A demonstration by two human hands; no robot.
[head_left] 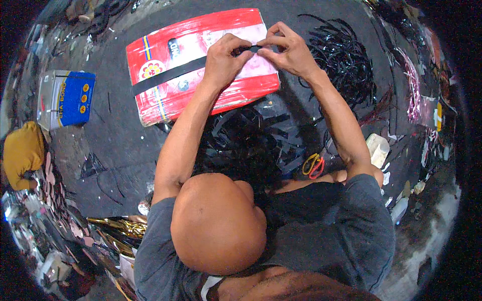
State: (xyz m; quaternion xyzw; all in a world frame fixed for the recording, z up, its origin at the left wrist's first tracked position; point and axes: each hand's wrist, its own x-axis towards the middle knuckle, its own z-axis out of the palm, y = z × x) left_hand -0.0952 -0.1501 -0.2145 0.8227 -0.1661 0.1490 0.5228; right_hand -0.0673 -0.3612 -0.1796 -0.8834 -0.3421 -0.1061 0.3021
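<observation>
A red and white carton (pixel 241 22), wrapped in shiny plastic, lies flat in front of me. Across its top runs a flat black strip (pixel 173 75), from the left edge up to my left hand (pixel 223 59). Thumb and forefinger of that hand pinch dark strip material above the carton. Close beside it, my right hand (pixel 291 52) is closed in a pinch near the carton's right edge. A thin piece of the black material shows between the two sets of fingertips. How the ends lie inside the fingers is hidden.
Curly black strips (pixel 346 60) are heaped at right, with more dark scraps (pixel 246 133) between the carton and me. Scissors (pixel 314 165) with yellow and red handles lie near my right arm. A blue and white box (pixel 78 100) stands left, near mustard-yellow cloth (pixel 24 150). Pink strips (pixel 414 88) lie far right.
</observation>
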